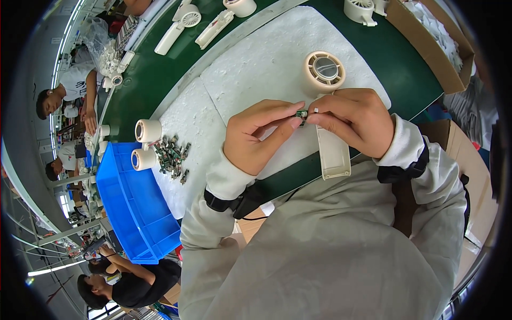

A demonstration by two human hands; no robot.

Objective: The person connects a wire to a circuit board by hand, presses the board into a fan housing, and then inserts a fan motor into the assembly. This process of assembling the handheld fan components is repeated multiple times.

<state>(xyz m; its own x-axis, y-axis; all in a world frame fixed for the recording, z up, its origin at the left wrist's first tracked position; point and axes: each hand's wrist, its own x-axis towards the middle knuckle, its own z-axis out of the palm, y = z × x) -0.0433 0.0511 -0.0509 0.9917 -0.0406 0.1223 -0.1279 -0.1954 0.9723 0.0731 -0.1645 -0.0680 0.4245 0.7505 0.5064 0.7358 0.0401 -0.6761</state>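
My left hand pinches a small green circuit board between thumb and fingertips. Close against it, my right hand has thumb and forefinger together on a tiny white connector; any wires on it are too small to make out. Under my right hand lies a cream handheld fan, its round head beyond the fingers and its open, hollow handle pointing toward me. My right hand covers the joint between them. A pile of small circuit boards lies on the white foam sheet, left of my left hand.
Two cream round fan heads stand beside the pile, near a blue plastic bin. Fan parts lie on the green belt across the far side. A cardboard box with white pieces stands far right. Other people sit at left.
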